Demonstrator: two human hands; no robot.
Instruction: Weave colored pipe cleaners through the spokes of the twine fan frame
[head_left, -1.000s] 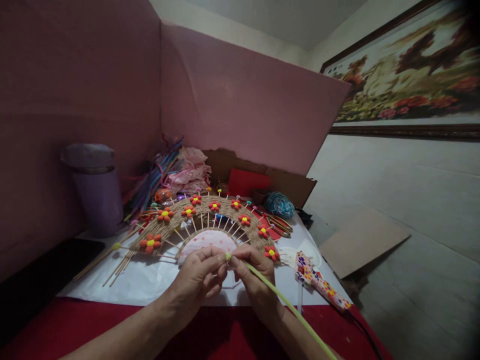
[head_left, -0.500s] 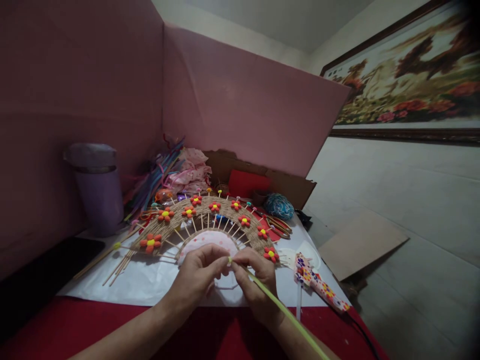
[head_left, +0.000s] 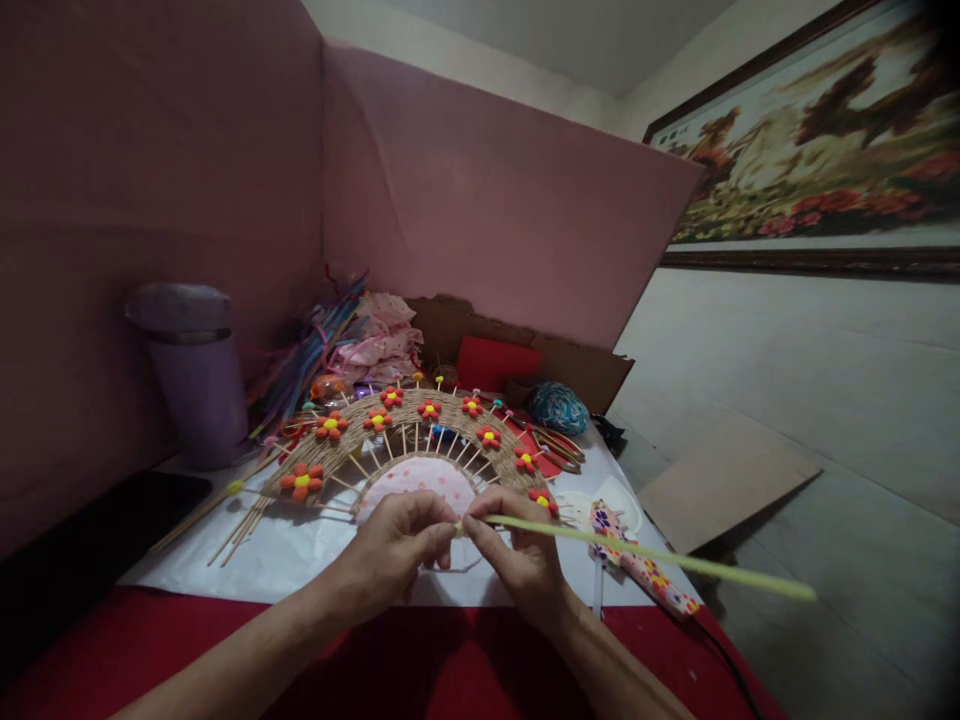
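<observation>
Both hands meet just below a half-round woven fan [head_left: 420,425] made of twine on wooden sticks, set with red and yellow flowers. My left hand [head_left: 401,550] pinches the near end of a long pale green pipe cleaner [head_left: 645,553]. My right hand [head_left: 521,555] grips the same end with thumb and fingers. The pipe cleaner sticks out to the right, past the table edge. A pink dotted half-disc [head_left: 420,478] forms the fan's centre, right above my fingers.
A lilac tumbler [head_left: 191,375] stands at the left. A bundle of coloured pipe cleaners [head_left: 315,350], pink cloth, a cardboard box [head_left: 570,365], a blue yarn ball [head_left: 559,408], scissors [head_left: 559,448] and a patterned glue gun [head_left: 637,565] lie around. White paper [head_left: 292,555] covers the red table.
The free end of the green pipe cleaner has swung from pointing down toward me to pointing out to the right. Both hands stayed at the same spot.
</observation>
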